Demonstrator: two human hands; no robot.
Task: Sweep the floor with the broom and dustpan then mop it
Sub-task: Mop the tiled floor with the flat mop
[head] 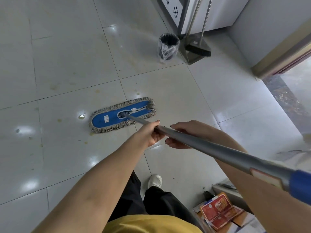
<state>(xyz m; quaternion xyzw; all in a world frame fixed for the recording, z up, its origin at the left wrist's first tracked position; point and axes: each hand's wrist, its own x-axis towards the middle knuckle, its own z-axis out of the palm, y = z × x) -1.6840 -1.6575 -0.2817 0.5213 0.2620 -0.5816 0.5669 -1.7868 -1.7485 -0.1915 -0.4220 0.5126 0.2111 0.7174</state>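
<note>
- Left hand [149, 134] and right hand [182, 132] are both curled round the pole [210, 148], touching.
- Mop [122, 115] sits flat on the floor [67, 64]; broom [199, 50] and dustpan [191, 58] are well apart from it.
- Pole looks light and stiff, fringe soft, so I'd say mid-shaft is the right grip.

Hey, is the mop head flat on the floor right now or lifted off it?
Flat. The blue mop head lies with its fringe spread on the floor all round, no gap showing beneath.

Dim, cool indoor light; small ceiling-lamp glare spots dot the glossy floor [67, 64], daylight brightens the right edge, and wide-angle bending warps the borders.
</note>
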